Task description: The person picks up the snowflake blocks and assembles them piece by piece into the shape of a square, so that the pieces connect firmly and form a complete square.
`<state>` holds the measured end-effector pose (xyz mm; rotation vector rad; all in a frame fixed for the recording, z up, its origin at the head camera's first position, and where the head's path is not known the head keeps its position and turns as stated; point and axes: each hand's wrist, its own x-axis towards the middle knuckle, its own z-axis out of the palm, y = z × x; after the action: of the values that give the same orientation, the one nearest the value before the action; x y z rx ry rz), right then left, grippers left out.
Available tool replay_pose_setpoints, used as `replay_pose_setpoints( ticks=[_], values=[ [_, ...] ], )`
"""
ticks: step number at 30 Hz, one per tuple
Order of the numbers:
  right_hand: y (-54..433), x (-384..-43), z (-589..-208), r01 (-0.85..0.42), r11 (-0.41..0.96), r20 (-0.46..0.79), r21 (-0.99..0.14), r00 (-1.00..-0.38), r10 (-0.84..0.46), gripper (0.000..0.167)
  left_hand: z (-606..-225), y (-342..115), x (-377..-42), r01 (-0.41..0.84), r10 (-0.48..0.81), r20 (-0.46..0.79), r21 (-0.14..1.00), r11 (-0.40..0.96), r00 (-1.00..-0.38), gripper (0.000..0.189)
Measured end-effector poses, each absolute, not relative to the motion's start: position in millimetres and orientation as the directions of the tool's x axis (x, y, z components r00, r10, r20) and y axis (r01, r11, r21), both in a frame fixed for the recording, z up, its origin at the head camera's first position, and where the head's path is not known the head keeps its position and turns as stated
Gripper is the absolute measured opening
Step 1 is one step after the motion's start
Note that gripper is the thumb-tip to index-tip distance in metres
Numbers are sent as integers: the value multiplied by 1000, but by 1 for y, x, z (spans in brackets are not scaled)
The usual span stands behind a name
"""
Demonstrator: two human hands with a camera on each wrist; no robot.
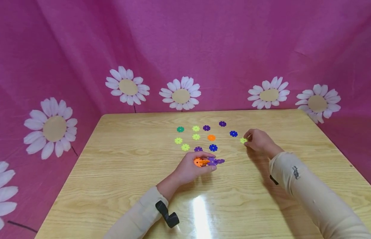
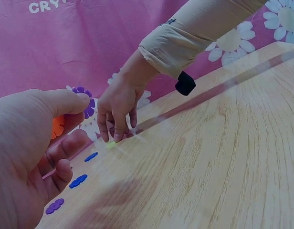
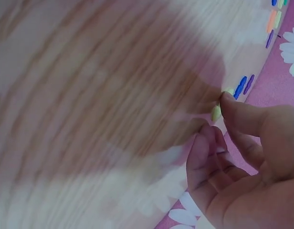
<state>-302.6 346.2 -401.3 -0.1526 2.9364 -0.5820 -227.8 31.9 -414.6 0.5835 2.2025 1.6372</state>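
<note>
A person's 2 hands work over a wood table [image 1: 128, 159]. The left hand [image 1: 188, 168], held above the wood, grips a joined piece [image 1: 212, 161] of orange and purple notched discs, thumb on the near side, fingers on the far. The right hand [image 1: 259, 141], out to the right, pinches the edge of a yellow disc [image 1: 242, 140] at the tabletop, thumb and fingertips closed on it.

Beyond the left hand lie 11 loose discs, spread flat: 4 yellow, 3 purple, 2 blue, 1 green disc [image 1: 180, 129] and 1 orange disc [image 1: 211, 137]. A purple disc [image 1: 198, 149] is just beyond the left fingers; a blue disc [image 1: 233, 133] lies near the yellow disc, to its left.

Both sleeves [image 1: 317, 196] are cream, each with a black strap [image 1: 168, 215]. Behind hangs a magenta cloth [image 1: 185, 46] printed with white daisies [image 1: 128, 87].
</note>
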Motion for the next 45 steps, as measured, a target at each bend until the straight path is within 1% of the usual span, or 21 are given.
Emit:
replay_pose_setpoints(
  ticks=[3,9,13,21,26,29,31,38,42,45],
  values=[
    [346,-303,-398,-77,925,-130,-371,-982,-134,32,-415,32,-227,120,509,-27,960,254,-860,41],
    [350,-303,-394,-56,925,-175,-375,-976,-130,31,-415,33,-227,111,507,-29,963,245,-861,40],
    [356,-303,-394,-50,919,-175,-392,-976,-128,31,-415,33,-226,104,507,-35,964,243,-861,36],
    [356,-296,-397,-26,890,-91,-456,-993,-76,30,-416,34,-227,114,508,-24,964,239,-861,35],
    [354,-291,-401,-63,873,0,-484,-997,-72,20,-415,34,-228,114,512,-24,965,236,-859,35],
    [352,-287,-403,-89,847,44,-524,-996,-77,16,-414,33,-227,110,505,-27,965,238,-863,35],
    [351,-283,-402,-90,822,56,-563,-996,-70,18,-413,32,-227,109,500,-27,965,240,-866,35],
    [345,-267,-391,-61,696,45,-716,-998,-41,25,-410,31,-227,110,492,-27,962,248,-870,35],
    [338,-258,-386,-73,613,53,-786,-997,-52,25,-409,31,-226,93,476,-44,961,261,-878,33],
    [332,-251,-384,-97,567,69,-818,-995,-70,26,-409,31,-226,93,473,-42,961,259,-880,33]
  ],
)
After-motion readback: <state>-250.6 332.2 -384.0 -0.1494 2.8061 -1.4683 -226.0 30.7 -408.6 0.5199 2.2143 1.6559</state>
